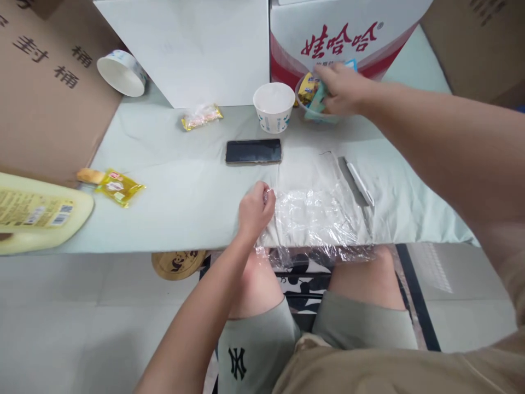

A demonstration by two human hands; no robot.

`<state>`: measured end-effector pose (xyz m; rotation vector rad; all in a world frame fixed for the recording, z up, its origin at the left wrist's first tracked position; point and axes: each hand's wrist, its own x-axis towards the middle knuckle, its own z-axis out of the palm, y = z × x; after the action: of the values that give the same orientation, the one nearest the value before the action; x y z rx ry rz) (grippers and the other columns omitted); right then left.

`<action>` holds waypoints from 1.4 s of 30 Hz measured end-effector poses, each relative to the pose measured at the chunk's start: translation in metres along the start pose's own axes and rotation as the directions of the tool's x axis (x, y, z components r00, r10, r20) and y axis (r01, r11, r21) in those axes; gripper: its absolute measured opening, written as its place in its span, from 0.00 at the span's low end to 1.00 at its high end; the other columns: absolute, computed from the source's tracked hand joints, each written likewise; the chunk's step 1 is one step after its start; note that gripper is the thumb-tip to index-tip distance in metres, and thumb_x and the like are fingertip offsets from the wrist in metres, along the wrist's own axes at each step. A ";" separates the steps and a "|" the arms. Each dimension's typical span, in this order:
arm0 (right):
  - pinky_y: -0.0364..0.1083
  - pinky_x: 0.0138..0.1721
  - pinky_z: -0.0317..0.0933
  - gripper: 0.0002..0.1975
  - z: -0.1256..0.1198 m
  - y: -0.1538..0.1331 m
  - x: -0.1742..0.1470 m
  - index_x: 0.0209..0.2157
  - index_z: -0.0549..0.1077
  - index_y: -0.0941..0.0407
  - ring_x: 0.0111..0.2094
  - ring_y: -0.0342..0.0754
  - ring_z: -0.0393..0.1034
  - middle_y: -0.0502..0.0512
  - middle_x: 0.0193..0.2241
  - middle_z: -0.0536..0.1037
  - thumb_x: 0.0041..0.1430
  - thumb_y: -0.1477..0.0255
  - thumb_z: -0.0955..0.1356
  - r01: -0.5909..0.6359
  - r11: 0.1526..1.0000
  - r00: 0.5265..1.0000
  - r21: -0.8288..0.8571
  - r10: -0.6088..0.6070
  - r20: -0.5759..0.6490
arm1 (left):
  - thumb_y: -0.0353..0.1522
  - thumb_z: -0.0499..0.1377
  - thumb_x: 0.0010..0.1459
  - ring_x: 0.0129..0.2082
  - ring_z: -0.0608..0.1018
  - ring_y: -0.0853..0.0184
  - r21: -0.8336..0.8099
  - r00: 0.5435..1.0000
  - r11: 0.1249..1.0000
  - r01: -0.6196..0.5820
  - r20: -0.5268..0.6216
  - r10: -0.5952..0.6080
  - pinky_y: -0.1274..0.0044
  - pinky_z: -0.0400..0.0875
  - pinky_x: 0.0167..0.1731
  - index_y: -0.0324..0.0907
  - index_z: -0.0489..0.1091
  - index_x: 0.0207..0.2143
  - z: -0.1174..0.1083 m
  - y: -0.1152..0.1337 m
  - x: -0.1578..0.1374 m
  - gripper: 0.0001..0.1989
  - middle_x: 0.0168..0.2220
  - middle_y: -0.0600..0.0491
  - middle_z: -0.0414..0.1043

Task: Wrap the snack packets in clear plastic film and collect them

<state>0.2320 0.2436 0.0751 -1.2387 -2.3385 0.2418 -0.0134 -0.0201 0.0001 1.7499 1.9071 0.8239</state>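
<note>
My left hand is closed on the edge of a clear plastic bag or film, which lies crumpled over the front edge of the table. At the back right, my right hand reaches into a clear plastic bowl, its fingers closed around a pale green packet. A yellow snack packet lies in the same bowl, and the hand hides part of the contents. Just left of the bowl stands a white paper cup. A black phone rests beyond my left hand.
A utility knife lies right of the film. Leftward are a clear-and-yellow wrapped snack, a yellow packet, a tipped paper bowl and a yellow container. White boxes and a cardboard box border the table.
</note>
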 end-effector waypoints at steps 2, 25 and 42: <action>0.62 0.64 0.60 0.21 -0.023 -0.038 -0.027 0.63 0.69 0.52 0.63 0.61 0.66 0.58 0.60 0.73 0.71 0.67 0.63 -0.076 0.989 0.992 -0.129 0.062 -0.114 | 0.35 0.53 0.66 0.25 0.66 0.67 0.004 1.000 1.000 -0.015 -0.003 0.015 0.73 0.55 0.31 0.46 0.63 0.34 0.000 0.000 0.000 0.06 0.24 0.57 0.63; 0.63 0.70 0.51 0.31 0.040 -0.106 -0.262 0.69 0.65 0.56 0.72 0.62 0.54 0.59 0.71 0.64 0.65 0.68 0.60 0.020 0.994 0.963 -0.104 0.009 0.271 | 0.30 0.55 0.66 0.41 0.79 0.61 0.123 0.972 0.971 -0.207 -0.085 0.218 0.69 0.72 0.48 0.43 0.72 0.39 -0.038 0.016 0.029 0.06 0.36 0.49 0.76; 0.61 0.57 0.66 0.16 0.034 -0.098 -0.263 0.43 0.80 0.56 0.54 0.61 0.73 0.65 0.52 0.79 0.66 0.68 0.62 -0.052 0.998 0.989 0.038 0.047 0.142 | 0.33 0.56 0.66 0.65 0.72 0.57 0.069 0.878 0.920 -0.385 0.334 0.342 0.60 0.64 0.68 0.42 0.79 0.50 -0.040 -0.033 -0.026 0.15 0.59 0.46 0.77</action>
<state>0.2691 -0.0246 -0.0051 -1.2991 -2.4101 0.4044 -0.0615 -0.0520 0.0052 2.2156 1.4720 0.4988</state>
